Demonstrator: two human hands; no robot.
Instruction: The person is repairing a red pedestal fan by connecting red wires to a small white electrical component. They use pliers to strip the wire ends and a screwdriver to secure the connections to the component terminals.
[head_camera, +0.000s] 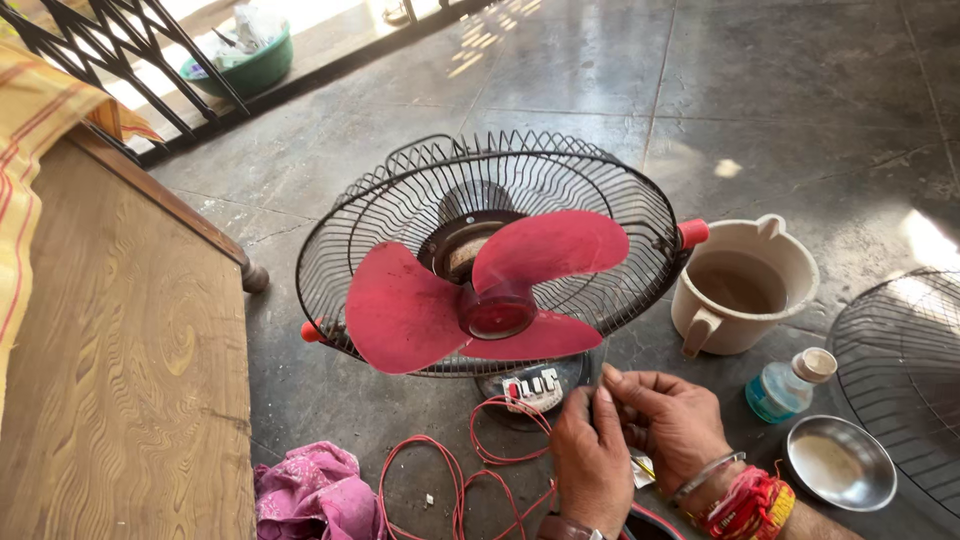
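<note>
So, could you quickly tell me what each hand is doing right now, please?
Left hand: fingers curled, pinching something small; what it is cannot be told.
Right hand: fingers closed against the left hand's fingertips.

The fan's guard (500, 170) is thin dark metal wire, dull and a little worn, and its red blades (450, 300) are smooth matt plastic. The beige jug (745, 285) is plain plastic, the small bowl (840, 462) shiny metal, the table (120, 350) grainy bare wood. The floor (780, 90) is rough grey concrete and the pink cloth (315, 495) soft and crumpled.

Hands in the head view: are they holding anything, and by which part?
Both the left hand and right hand pinch something small between the fingertips, near the red wire. What it is cannot be told.
</note>
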